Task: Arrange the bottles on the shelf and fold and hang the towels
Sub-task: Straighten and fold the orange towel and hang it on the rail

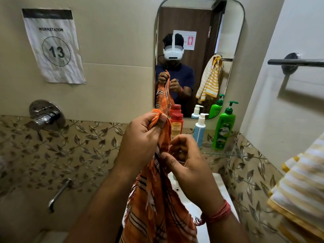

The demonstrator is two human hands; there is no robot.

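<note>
An orange checked towel [154, 204] hangs down in front of me over the white basin. My left hand [140, 139] grips its bunched top corner, held up high. Just below and to the right, my right hand [189, 165] pinches the towel's edge between thumb and fingers. On the glass shelf [226, 153] under the mirror stand a red bottle [176, 125], a white and blue pump bottle [199, 130] and a green pump bottle [223, 127]. A yellow and white striped towel [301, 186] hangs at the right edge.
A dark towel bar [296, 62] is fixed to the right wall. The mirror [201, 23] is straight ahead. A chrome mixer valve [46, 115] and spout [58, 193] project from the left wall. A white basin [219, 186] lies below my hands.
</note>
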